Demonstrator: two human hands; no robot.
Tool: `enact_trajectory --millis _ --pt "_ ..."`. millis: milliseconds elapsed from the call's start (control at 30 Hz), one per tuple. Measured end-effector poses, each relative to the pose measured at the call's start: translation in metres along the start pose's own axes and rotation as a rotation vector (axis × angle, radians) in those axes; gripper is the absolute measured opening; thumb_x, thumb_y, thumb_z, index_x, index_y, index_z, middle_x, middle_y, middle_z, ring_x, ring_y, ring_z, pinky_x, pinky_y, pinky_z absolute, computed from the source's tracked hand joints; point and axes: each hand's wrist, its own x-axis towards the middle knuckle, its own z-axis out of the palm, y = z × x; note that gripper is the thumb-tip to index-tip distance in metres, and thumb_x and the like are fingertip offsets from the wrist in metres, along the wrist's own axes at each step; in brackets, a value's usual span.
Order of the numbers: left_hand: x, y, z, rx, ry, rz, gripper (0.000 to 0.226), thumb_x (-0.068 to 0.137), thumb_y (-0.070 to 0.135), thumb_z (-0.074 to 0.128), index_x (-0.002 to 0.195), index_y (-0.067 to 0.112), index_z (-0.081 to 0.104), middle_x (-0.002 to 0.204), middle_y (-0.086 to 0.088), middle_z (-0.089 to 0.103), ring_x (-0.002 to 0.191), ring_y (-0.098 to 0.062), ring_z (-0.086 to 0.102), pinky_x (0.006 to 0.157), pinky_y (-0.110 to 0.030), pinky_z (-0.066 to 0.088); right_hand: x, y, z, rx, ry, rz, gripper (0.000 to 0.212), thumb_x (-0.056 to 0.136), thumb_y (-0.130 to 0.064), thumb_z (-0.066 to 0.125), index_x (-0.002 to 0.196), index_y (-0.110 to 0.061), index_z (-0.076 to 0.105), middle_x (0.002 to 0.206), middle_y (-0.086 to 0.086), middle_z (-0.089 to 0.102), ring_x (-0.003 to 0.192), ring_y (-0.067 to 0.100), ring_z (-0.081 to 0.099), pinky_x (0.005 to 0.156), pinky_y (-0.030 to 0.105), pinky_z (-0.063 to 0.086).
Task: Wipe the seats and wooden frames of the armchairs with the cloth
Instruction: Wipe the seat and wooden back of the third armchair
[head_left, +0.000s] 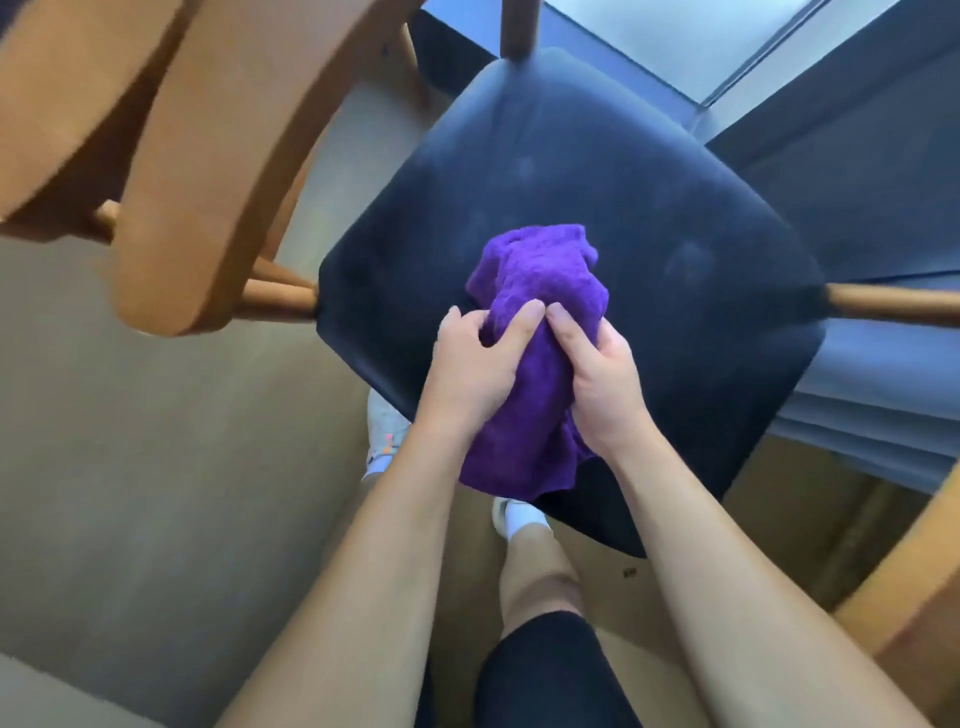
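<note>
A purple cloth (540, 291) is bunched up above the black padded seat (649, 171) of an armchair. My left hand (475, 371) grips the cloth's left side and my right hand (597, 379) grips its right side, thumbs close together on top. The cloth's lower end hangs below my wrists. The chair's curved wooden backrest and armrest (208, 171) sweep across the upper left, blurred. Round wooden spindles (893, 304) run out from the seat's corners at left, right and top.
Beige floor (156, 467) spreads to the left and below. A grey window sill and bright glass (727, 41) lie behind the chair. Another wooden edge (914, 582) shows at the lower right. My legs and white shoes stand under the seat's front corner.
</note>
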Motion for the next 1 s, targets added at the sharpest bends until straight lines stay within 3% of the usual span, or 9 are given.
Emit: enact_trajectory --millis 133,233,300,433,533,633,767,900,1000 --pt "-0.001 0.017 -0.025 0.028 -0.122 0.032 0.044 0.084 0.055 0.07 0.088 0.014 0.056 0.082 0.001 0.064 0.073 -0.013 0.061 0.07 -0.04 0.054 -0.011 -0.006 0.011 -0.12 0.201 -0.039 0.033 0.087 -0.034 0.076 0.111 -0.012 0.067 0.107 0.008 0.074 0.103 0.028 0.071 0.094 0.054 0.054" --pt "-0.005 0.035 -0.042 0.208 -0.083 0.105 0.042 0.081 0.051 0.075 0.087 0.018 0.05 0.08 0.009 0.06 0.07 -0.005 0.057 0.057 -0.014 0.042 -0.024 -0.02 0.018 -0.28 0.365 -0.148 0.07 0.079 -0.044 0.082 0.139 -0.03 0.049 0.14 -0.015 0.056 0.126 0.002 0.054 0.11 0.032 0.044" --pt "-0.011 0.049 -0.05 0.2 -0.019 0.212 0.044 0.077 0.05 0.08 0.091 0.022 0.05 0.081 0.013 0.059 0.072 -0.001 0.057 0.058 -0.009 0.041 -0.034 -0.036 0.022 -0.359 0.371 -0.265 0.067 0.087 -0.037 0.077 0.145 -0.034 0.044 0.147 -0.025 0.046 0.132 -0.009 0.042 0.112 0.017 0.034" --pt "-0.019 0.071 -0.059 0.187 0.09 0.403 0.04 0.08 0.056 0.074 0.103 0.03 0.054 0.094 0.015 0.063 0.086 -0.002 0.06 0.074 -0.012 0.046 -0.041 -0.058 0.021 -0.462 0.378 -0.35 0.019 0.098 -0.035 0.063 0.113 -0.028 0.072 0.11 -0.018 0.071 0.109 0.001 0.063 0.101 0.032 0.049" --pt "-0.004 0.065 -0.055 0.349 0.128 0.398 0.039 0.086 0.06 0.063 0.109 0.029 0.056 0.101 0.002 0.06 0.087 -0.013 0.06 0.079 -0.03 0.051 -0.028 -0.049 0.016 -0.689 0.459 -0.253 0.036 0.101 -0.051 0.048 0.128 -0.035 0.064 0.126 -0.007 0.062 0.118 0.016 0.057 0.106 0.037 0.044" --pt "0.015 0.036 -0.05 0.555 0.119 0.291 0.044 0.092 0.047 0.061 0.127 0.023 0.052 0.121 -0.006 0.049 0.106 -0.025 0.057 0.094 -0.039 0.048 -0.011 -0.019 0.023 -1.116 0.571 -0.182 0.06 0.096 -0.061 0.047 0.15 -0.038 0.039 0.155 0.01 0.028 0.139 0.041 0.029 0.112 0.056 0.031" --pt "0.016 -0.017 -0.054 0.679 0.227 0.284 0.042 0.094 0.031 0.06 0.132 0.015 0.053 0.129 -0.012 0.048 0.118 -0.034 0.048 0.099 -0.044 0.04 0.012 0.033 0.044 -1.28 0.35 -0.336 0.078 0.084 -0.077 0.047 0.154 -0.046 0.027 0.165 0.004 0.015 0.149 0.046 0.007 0.11 0.073 0.021" --pt "0.018 -0.063 -0.057 0.699 0.314 0.35 0.046 0.096 0.018 0.056 0.14 0.005 0.05 0.146 -0.014 0.044 0.138 -0.034 0.038 0.11 -0.048 0.038 0.035 0.049 0.057 -1.364 0.459 -0.448 0.096 0.071 -0.089 0.05 0.153 -0.044 0.031 0.164 0.006 0.024 0.148 0.048 0.015 0.11 0.071 0.024" --pt "0.027 -0.077 -0.061 0.733 0.35 0.412 0.045 0.093 0.005 0.056 0.138 0.001 0.052 0.145 -0.015 0.043 0.137 -0.033 0.04 0.107 -0.047 0.044 0.058 0.042 0.068 -1.462 0.41 -0.67 0.088 0.07 -0.083 0.056 0.148 -0.044 0.042 0.159 0.008 0.036 0.143 0.05 0.029 0.103 0.066 0.031"
